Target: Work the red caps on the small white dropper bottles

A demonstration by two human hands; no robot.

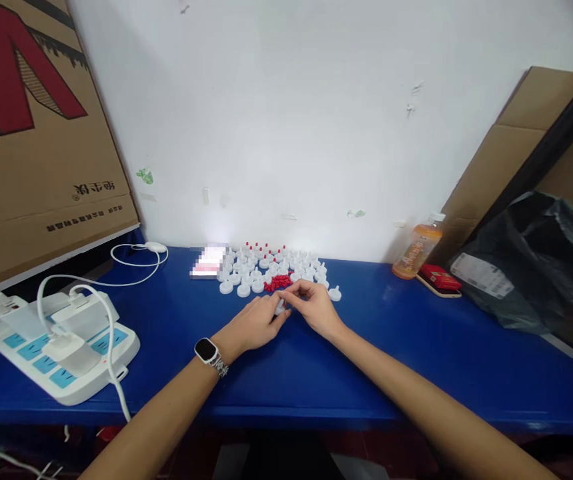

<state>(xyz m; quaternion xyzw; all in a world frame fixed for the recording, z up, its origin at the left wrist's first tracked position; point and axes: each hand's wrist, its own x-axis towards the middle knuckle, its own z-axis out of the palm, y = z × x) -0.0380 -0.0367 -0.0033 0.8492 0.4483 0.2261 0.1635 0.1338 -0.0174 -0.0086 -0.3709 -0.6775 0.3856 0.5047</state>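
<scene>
My left hand is closed around a translucent white nozzle cap, holding it just above the blue table. The fingertips of my right hand are pinched together at the nozzle's tip; whatever is between them is hidden. Right beyond my hands lies a small heap of red tip caps. Around that heap stand many white nozzle caps, mostly upright with bare spouts. At the back, several nozzle caps have red tips on their spouts.
A white power strip with chargers and cables occupies the left side of the blue table. A bright blurred screen stands by the wall. An orange drink bottle, a red packet and a dark plastic bag are at right.
</scene>
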